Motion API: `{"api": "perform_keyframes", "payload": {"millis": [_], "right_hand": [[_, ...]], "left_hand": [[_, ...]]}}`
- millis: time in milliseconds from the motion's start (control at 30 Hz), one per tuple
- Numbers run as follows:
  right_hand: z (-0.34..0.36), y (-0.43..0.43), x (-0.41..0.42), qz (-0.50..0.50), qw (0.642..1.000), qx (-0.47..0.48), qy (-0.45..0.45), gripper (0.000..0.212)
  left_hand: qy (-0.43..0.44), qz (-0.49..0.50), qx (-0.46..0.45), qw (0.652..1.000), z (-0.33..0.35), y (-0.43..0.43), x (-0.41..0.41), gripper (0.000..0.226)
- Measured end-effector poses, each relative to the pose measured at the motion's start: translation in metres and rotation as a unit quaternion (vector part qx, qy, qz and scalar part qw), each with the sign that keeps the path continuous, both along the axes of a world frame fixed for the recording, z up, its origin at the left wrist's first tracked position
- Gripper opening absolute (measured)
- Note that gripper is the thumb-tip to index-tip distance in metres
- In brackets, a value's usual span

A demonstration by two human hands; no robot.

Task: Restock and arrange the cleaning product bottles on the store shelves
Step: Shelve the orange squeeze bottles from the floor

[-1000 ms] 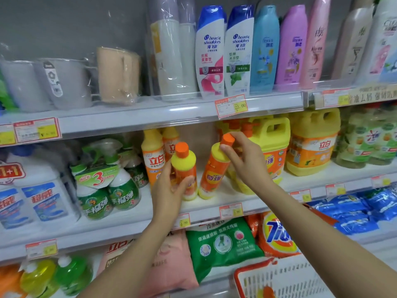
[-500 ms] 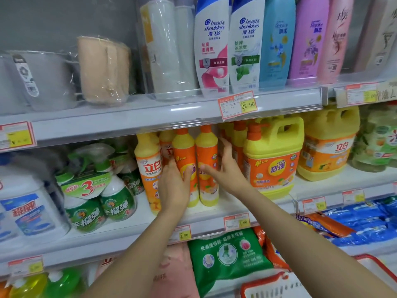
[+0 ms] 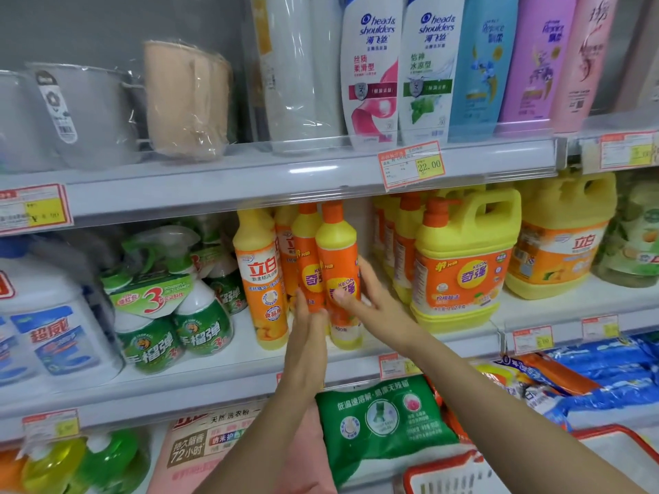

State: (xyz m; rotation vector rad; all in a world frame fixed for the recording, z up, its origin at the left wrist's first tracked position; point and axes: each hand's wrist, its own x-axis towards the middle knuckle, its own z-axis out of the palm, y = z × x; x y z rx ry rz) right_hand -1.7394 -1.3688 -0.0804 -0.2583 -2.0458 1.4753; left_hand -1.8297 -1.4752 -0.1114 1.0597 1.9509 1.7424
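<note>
Both slim orange bottles, tilted in my grip a second ago, are now standing upright on the middle shelf [image 3: 214, 369]. Left slim bottle [image 3: 307, 269] and right slim bottle [image 3: 338, 265] are sitting side by side, touching, set back from the shelf's front lip.

Left hand [image 3: 307, 336] is reaching up from below with fingers straight, tips pressing the lower front of the left slim bottle, not gripping. Right hand [image 3: 374, 304] is spread loose, thumb touching the right slim bottle's label and fingers lying along its right side, not clamping either.

Caps are sitting just under the upper shelf edge [image 3: 249, 188], so headroom is looking tight. On the left, the Liby bottle [image 3: 262, 279] is standing just beside the pair, nearer the front lip.

On the right, a strip of bare shelf is showing between the right slim bottle and the pump bottles [image 3: 404, 251] beside the big handled jug [image 3: 463, 269]. My right hand is occupying that strip. Near, low right, the red-rimmed basket [image 3: 463, 475] is sitting below my right forearm.
</note>
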Motion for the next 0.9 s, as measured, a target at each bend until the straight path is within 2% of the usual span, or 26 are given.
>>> {"api": "perform_keyframes", "payload": {"millis": [67, 167, 367, 567, 667, 800, 900], "right_hand": [[-0.012, 0.0, -0.003, 0.018, 0.999, -0.033, -0.012, 0.069], [-0.018, 0.007, -0.007, 0.017, 0.998, -0.062, -0.024, 0.067], [-0.025, 0.021, -0.01, -0.002, 0.998, -0.067, -0.008, 0.07], [-0.032, 0.032, -0.019, -0.001, 0.999, -0.052, -0.008, 0.062], [-0.03, 0.044, -0.022, -0.004, 0.998, -0.05, -0.026, 0.069], [-0.023, 0.062, -0.025, -0.005, 0.998, -0.045, -0.049, 0.056], [-0.019, 0.071, -0.029, -0.012, 0.997, -0.056, -0.055, 0.063]], "left_hand": [[-0.051, -0.023, 0.006, 0.998, -0.003, 0.003, -0.004, 0.082], [-0.051, -0.058, -0.018, 0.997, -0.006, 0.009, -0.005, 0.086], [-0.04, -0.071, 0.003, 0.997, -0.005, 0.032, -0.009, 0.051], [-0.092, -0.105, 0.004, 0.99, -0.011, 0.049, -0.028, 0.053], [-0.054, -0.123, -0.02, 0.991, -0.011, 0.053, -0.036, 0.055], [0.0, -0.162, -0.052, 0.986, -0.009, 0.057, -0.049, 0.058], [0.035, -0.157, -0.074, 0.984, -0.011, 0.062, -0.059, 0.068]]}}
